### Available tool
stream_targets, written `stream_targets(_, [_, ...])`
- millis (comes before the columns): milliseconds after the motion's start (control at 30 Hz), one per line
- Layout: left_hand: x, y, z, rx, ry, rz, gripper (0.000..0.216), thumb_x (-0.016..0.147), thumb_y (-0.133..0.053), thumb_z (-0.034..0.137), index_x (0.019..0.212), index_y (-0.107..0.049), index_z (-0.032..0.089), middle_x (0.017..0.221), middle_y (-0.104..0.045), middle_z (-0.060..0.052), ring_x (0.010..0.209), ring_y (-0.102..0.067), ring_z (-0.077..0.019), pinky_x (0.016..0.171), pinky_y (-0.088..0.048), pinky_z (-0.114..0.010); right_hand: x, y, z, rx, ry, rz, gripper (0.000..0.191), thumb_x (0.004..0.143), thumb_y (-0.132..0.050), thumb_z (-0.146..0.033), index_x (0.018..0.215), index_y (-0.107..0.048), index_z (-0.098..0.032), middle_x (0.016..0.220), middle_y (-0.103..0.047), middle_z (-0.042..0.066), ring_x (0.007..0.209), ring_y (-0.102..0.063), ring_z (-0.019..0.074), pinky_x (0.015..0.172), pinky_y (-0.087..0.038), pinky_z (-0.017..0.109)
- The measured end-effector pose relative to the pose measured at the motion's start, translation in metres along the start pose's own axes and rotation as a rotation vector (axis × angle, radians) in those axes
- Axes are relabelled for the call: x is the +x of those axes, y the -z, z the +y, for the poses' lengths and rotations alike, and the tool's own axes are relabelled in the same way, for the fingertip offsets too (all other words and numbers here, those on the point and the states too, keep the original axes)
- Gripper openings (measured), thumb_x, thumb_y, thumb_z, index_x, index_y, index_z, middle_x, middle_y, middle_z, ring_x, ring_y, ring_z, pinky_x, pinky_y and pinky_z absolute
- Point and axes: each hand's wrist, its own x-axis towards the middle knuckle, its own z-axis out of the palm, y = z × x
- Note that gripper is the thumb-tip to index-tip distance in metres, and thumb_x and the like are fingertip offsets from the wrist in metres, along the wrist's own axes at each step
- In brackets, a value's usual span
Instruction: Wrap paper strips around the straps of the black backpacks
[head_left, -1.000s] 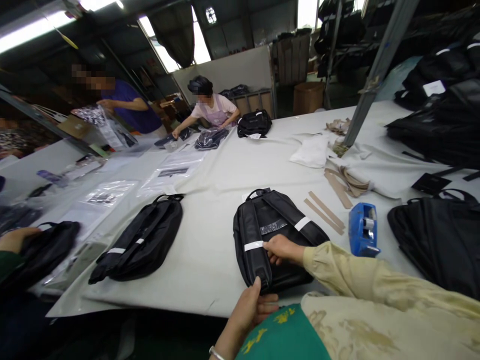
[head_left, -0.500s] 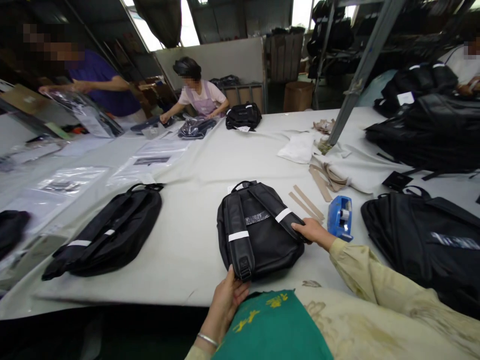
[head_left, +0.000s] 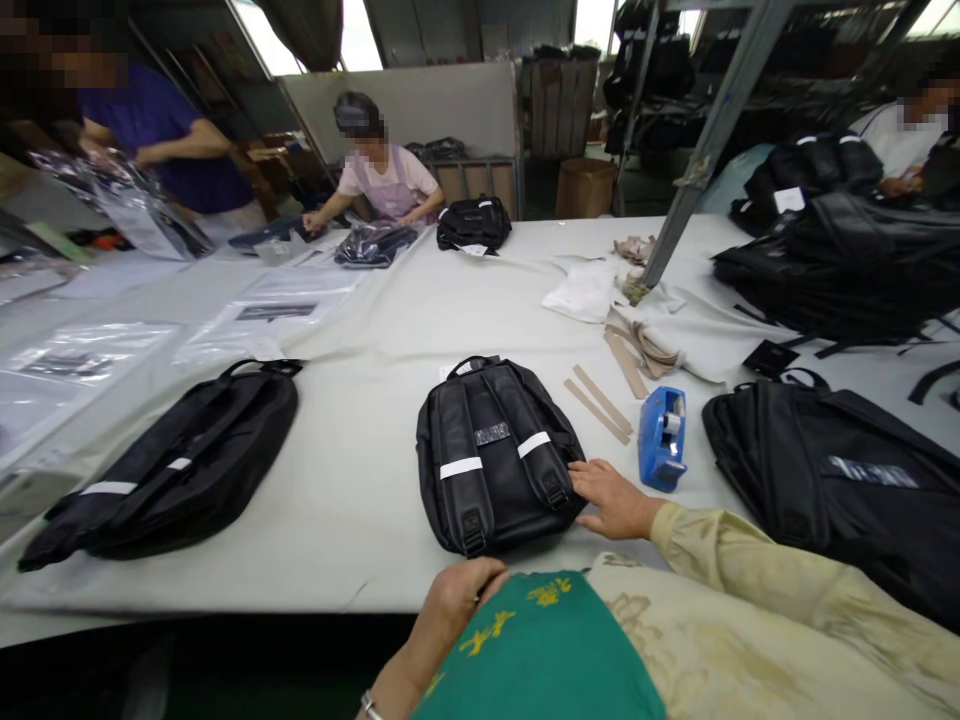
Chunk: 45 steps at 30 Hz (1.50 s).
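Observation:
A black backpack (head_left: 510, 490) lies on the white table in front of me with its two shoulder straps facing up. Each strap has a white band around it, and a strip of clear plastic shows on the back panel. At the pack's right lower side, my right hand (head_left: 616, 498) rests with fingers stretched out against it. Just below the pack's bottom edge is my left hand (head_left: 463, 592), its fingers curled in; what they hold, if anything, is hidden. A blue tape dispenser (head_left: 661, 440) stands to the right of my right hand.
Another black backpack (head_left: 187, 460) lies to the left, and one more (head_left: 817, 470) to the right. Brown paper strips (head_left: 600, 402) lie behind the dispenser. A metal post (head_left: 694, 170) rises from the table near piled black bags (head_left: 840, 260). Two co-workers are across on the left, one at right.
My right hand has let go of the right shoulder strap, which now lies flat on the pack. My left hand has drawn down from the left strap's lower end and curled its fingers.

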Motion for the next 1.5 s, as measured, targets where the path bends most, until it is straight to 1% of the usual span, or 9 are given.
stream_targets(167, [0.057,-0.027,0.028,0.36,-0.073,-0.079,0.018,0.074,-0.071,0.022,0.092,-0.072,0.021,0.097,-0.069,-0.012,0.1,-0.061,-0.0298,0.098,-0.043,-0.041,0.018,-0.005,0.003,-0.262,0.158,-0.097,0.05,0.085,-0.058,-0.056,0.106,-0.065,-0.012,0.114,-0.062,0.02,0.115,-0.049,0.0323,0.096,-0.036,0.049])
stream_targets(300, [0.087,-0.049,0.019,0.828,0.02,0.002,0.036,0.065,-0.079,0.013,0.098,-0.068,0.005,0.113,-0.06,-0.031,0.109,-0.056,-0.0433,0.094,-0.042,-0.055,0.04,-0.012,0.002,-0.276,0.265,-0.186,0.061,0.078,-0.062,-0.063,0.107,-0.065,-0.009,0.106,-0.062,0.019,0.107,-0.051,0.0311,0.091,-0.039,0.045])
stream_targets(400, [0.096,-0.049,0.01,0.997,0.094,0.045,0.031,0.082,-0.057,0.01,0.111,-0.064,0.001,0.124,-0.054,-0.035,0.11,-0.057,-0.0414,0.088,-0.046,-0.052,0.054,-0.017,-0.003,-0.322,0.173,-0.221,0.065,0.071,-0.069,-0.061,0.106,-0.066,-0.006,0.104,-0.061,0.019,0.1,-0.054,0.0314,0.087,-0.042,0.044])
stream_targets(567, [0.103,-0.03,0.007,0.976,0.146,-0.02,0.035,0.087,-0.035,0.002,0.101,-0.067,0.005,0.102,-0.065,-0.023,0.098,-0.064,-0.0294,0.086,-0.049,-0.041,0.075,-0.021,-0.018,-0.397,0.007,-0.243,0.05,0.072,-0.073,-0.041,0.105,-0.067,-0.005,0.102,-0.062,0.021,0.093,-0.058,0.0312,0.078,-0.047,0.04])
stream_targets(767, [0.1,-0.018,0.008,0.93,0.099,-0.022,0.029,0.087,-0.048,0.01,0.11,-0.066,0.01,0.106,-0.065,-0.021,0.102,-0.063,-0.0287,0.091,-0.046,-0.038,0.086,-0.016,-0.022,-0.438,0.215,-0.269,0.023,0.087,-0.047,-0.009,0.099,-0.066,-0.007,0.096,-0.065,0.02,0.085,-0.06,0.0255,0.071,-0.048,0.036])
stream_targets(933, [0.102,-0.021,0.009,0.897,0.061,0.025,0.032,0.082,-0.065,0.032,0.107,-0.067,0.012,0.108,-0.066,-0.019,0.105,-0.061,-0.0316,0.091,-0.046,-0.039,0.088,-0.013,-0.012,-0.4,0.216,-0.273,0.025,0.09,-0.053,-0.022,0.107,-0.065,-0.008,0.101,-0.066,0.019,0.089,-0.06,0.0254,0.076,-0.048,0.036])
stream_targets(1067, [0.108,-0.024,0.005,0.933,0.042,0.011,0.022,0.085,-0.055,0.02,0.103,-0.066,0.011,0.1,-0.068,-0.018,0.097,-0.065,-0.0291,0.085,-0.048,-0.038,0.086,-0.007,0.001,-0.348,0.223,-0.211,0.056,0.076,-0.071,-0.052,0.111,-0.064,-0.008,0.109,-0.064,0.019,0.096,-0.059,0.0296,0.084,-0.047,0.041])
stream_targets(1300, [0.104,-0.024,-0.007,0.971,-0.022,0.034,0.026,0.084,-0.052,0.012,0.106,-0.065,0.008,0.109,-0.067,-0.022,0.105,-0.063,-0.0317,0.09,-0.049,-0.042,0.085,-0.006,0.003,-0.376,0.134,-0.199,0.031,0.076,-0.063,-0.015,0.106,-0.064,-0.006,0.102,-0.064,0.019,0.091,-0.059,0.027,0.08,-0.046,0.038])
stream_targets(1500, [0.099,-0.034,-0.023,1.069,-0.117,0.066,0.041,0.088,-0.043,0.006,0.125,-0.059,0.003,0.132,-0.057,-0.026,0.123,-0.056,-0.0344,0.097,-0.048,-0.045,0.083,-0.013,0.011,-0.465,0.144,-0.261,0.022,0.083,-0.054,-0.016,0.1,-0.067,-0.009,0.101,-0.063,0.018,0.088,-0.06,0.0269,0.07,-0.047,0.037])
